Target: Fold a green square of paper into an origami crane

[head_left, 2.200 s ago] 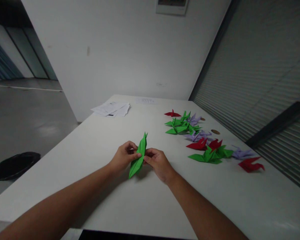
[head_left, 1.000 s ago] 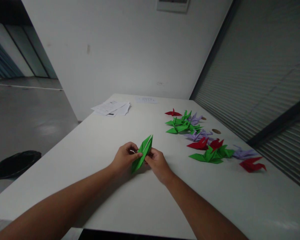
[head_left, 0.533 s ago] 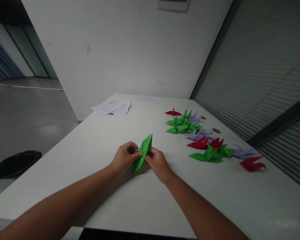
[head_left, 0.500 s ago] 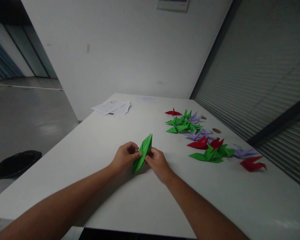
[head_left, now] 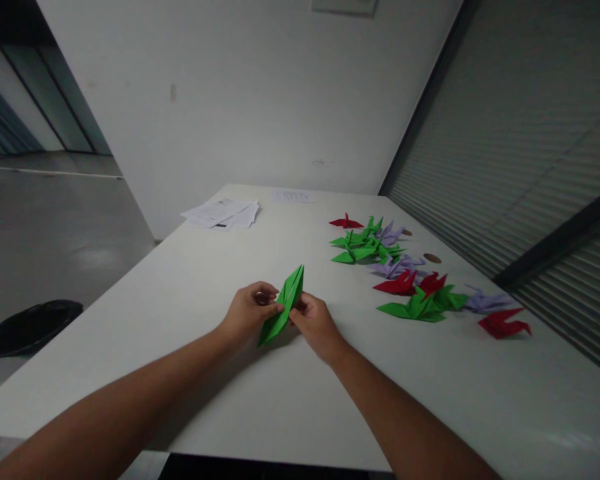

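Note:
A long, narrow folded piece of green paper (head_left: 286, 300) is held just above the white table (head_left: 290, 400), its far tip pointing up and away from me. My left hand (head_left: 247, 315) pinches its left side with thumb and fingers closed. My right hand (head_left: 316, 323) pinches the right side, fingers curled under the fold. The near tip of the paper points down toward the table between my wrists.
Several finished paper cranes lie to the right: a green and lilac cluster (head_left: 365, 247), red and green ones (head_left: 420, 297), a lone red crane (head_left: 503, 323). White printed sheets (head_left: 223, 212) sit at the far left edge. A black bin (head_left: 30, 327) stands on the floor.
The green paper has tilted so its far tip leans more to the right, and its two upper flaps have been pressed closer together. Both hands stay in the same place.

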A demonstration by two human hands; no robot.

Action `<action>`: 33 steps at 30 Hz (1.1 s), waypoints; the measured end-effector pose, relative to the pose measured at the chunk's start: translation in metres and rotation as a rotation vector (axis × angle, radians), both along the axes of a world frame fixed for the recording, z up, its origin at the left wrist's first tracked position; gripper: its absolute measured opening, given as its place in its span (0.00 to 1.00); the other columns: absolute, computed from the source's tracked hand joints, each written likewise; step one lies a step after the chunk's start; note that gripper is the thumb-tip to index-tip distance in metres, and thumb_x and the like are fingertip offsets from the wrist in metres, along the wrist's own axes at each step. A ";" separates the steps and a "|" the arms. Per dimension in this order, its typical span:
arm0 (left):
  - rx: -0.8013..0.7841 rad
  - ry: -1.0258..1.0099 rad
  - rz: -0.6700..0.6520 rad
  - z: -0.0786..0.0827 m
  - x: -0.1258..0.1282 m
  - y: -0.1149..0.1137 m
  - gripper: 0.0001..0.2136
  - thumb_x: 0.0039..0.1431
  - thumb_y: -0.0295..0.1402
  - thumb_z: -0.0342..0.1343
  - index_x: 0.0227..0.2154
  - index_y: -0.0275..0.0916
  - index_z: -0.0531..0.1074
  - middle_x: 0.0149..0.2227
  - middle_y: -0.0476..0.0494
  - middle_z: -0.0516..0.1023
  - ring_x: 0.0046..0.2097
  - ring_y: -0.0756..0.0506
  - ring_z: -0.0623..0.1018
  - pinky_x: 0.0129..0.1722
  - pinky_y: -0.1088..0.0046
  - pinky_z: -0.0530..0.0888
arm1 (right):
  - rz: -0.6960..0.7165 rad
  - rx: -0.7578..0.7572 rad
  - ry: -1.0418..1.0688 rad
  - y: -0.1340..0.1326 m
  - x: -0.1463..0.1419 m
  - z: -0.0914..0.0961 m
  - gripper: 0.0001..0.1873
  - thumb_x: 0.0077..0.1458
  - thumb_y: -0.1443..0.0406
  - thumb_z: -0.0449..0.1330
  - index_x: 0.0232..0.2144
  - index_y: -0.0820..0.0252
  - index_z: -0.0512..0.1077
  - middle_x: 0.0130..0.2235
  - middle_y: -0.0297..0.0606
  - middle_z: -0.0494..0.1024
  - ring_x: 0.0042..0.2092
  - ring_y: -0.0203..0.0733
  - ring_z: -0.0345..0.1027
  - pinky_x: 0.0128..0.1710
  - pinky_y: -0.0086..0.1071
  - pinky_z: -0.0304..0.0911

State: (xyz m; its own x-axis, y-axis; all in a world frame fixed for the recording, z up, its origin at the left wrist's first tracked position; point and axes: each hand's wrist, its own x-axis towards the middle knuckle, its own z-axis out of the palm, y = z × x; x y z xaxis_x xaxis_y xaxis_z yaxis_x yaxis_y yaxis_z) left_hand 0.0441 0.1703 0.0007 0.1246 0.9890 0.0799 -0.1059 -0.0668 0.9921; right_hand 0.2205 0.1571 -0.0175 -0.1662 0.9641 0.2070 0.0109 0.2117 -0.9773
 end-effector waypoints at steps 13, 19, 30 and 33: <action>-0.007 -0.006 -0.032 0.002 0.000 0.000 0.14 0.40 0.32 0.76 0.28 0.37 0.78 0.28 0.49 0.78 0.31 0.48 0.76 0.33 0.73 0.72 | -0.014 -0.005 -0.022 0.000 0.001 -0.004 0.06 0.54 0.63 0.65 0.34 0.60 0.76 0.29 0.34 0.76 0.30 0.38 0.66 0.29 0.29 0.64; -0.053 0.013 -0.105 0.000 -0.003 0.003 0.13 0.42 0.34 0.75 0.24 0.37 0.75 0.25 0.49 0.76 0.29 0.49 0.74 0.31 0.73 0.70 | -0.016 0.008 -0.032 0.000 0.000 -0.002 0.05 0.53 0.64 0.64 0.33 0.60 0.76 0.28 0.32 0.74 0.29 0.37 0.65 0.28 0.29 0.63; -0.023 -0.061 -0.164 0.005 -0.002 -0.002 0.11 0.46 0.36 0.74 0.28 0.37 0.80 0.28 0.46 0.81 0.31 0.47 0.78 0.35 0.71 0.73 | -0.050 -0.103 0.146 -0.001 0.002 0.005 0.11 0.47 0.61 0.70 0.28 0.57 0.72 0.27 0.32 0.76 0.29 0.38 0.68 0.29 0.31 0.66; -0.040 -0.106 -0.202 0.004 -0.001 -0.002 0.11 0.46 0.36 0.75 0.29 0.36 0.81 0.29 0.45 0.82 0.32 0.47 0.78 0.37 0.70 0.74 | -0.097 -0.020 0.109 0.000 0.003 0.005 0.10 0.48 0.62 0.71 0.27 0.58 0.73 0.28 0.32 0.74 0.32 0.39 0.68 0.31 0.31 0.64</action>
State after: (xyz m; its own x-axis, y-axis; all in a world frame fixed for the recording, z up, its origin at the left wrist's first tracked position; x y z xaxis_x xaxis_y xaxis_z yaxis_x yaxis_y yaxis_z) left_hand 0.0427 0.1682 0.0049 0.3133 0.9474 0.0646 -0.2170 0.0051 0.9762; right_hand 0.2238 0.1571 -0.0126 -0.0495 0.9787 0.1991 -0.0761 0.1951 -0.9778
